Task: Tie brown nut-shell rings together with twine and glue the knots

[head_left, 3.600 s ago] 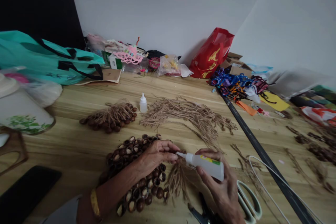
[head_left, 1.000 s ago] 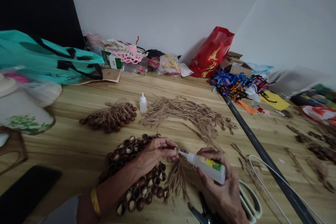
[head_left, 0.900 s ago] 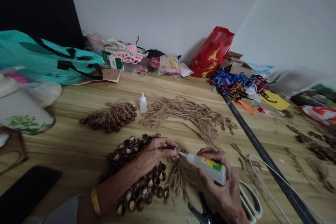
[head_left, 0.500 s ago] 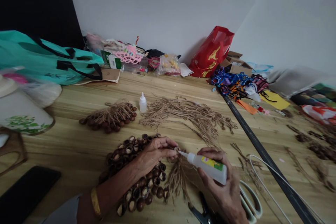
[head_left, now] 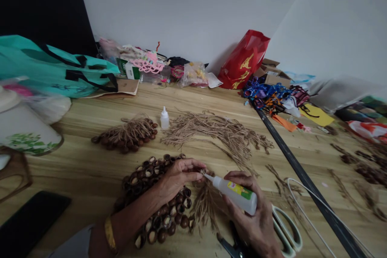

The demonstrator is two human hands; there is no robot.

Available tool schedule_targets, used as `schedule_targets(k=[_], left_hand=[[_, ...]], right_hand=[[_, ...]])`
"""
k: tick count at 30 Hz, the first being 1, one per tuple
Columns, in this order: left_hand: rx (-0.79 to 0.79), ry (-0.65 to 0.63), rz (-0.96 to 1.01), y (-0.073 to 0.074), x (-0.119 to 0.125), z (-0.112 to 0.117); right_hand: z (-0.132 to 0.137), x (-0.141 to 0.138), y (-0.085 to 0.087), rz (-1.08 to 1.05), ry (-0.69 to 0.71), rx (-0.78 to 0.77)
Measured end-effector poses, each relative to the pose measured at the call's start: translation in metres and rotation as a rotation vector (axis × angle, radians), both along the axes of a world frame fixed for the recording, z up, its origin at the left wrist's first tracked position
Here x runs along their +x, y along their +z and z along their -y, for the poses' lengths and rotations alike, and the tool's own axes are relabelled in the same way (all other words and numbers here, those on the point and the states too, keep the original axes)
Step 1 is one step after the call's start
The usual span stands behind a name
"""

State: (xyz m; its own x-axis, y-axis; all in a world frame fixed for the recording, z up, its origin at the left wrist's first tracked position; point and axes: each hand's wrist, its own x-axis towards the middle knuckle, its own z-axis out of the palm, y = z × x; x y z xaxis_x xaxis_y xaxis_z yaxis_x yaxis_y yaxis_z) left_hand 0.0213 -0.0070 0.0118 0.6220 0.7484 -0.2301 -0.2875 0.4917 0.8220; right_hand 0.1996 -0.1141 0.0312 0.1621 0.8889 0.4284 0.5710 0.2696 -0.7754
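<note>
My left hand [head_left: 183,177] pinches a small brown piece, seemingly a nutshell, at its fingertips; the fingers partly cover it. In my right hand [head_left: 250,209] is a glue bottle [head_left: 237,194], clear with a yellow-green label, tilted so its thin nozzle meets the piece. Below the fingertips lies a tuft of brown twine [head_left: 207,205]. Under my left forearm spreads a cluster of brown nutshells [head_left: 152,221], many with their hollow side up. Behind it sits a bundle of shells tied with twine [head_left: 127,133]. A long heap of knotted twine [head_left: 211,129] lies farther back.
A small white-capped bottle [head_left: 164,119] stands behind. Scissors [head_left: 287,229] and black-handled pliers [head_left: 231,246] lie by my right hand. A black phone [head_left: 33,221] is at left. Bags, including a red one [head_left: 244,60], line the wall. A dark strip [head_left: 302,169] crosses the right side.
My right hand and the glue bottle have shifted slightly left, bringing the nozzle further over the piece at my left fingertips. My left hand has barely moved.
</note>
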Motion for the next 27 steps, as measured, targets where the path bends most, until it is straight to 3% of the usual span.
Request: schedule_targets(k=[10,19,27], left_hand=[[0.033,0.023,-0.037,-0.001,0.001,0.001],[0.149,0.076,-0.127,-0.01,0.002,0.0],[0.107,0.049,-0.093,-0.008,0.002,0.0]], right_hand=[[0.001,-0.001,0.0,0.051,0.065,0.001],[0.002,-0.008,0.003,0.241,0.163,0.059],[0.003,-0.005,0.004,0.179,0.156,0.05]])
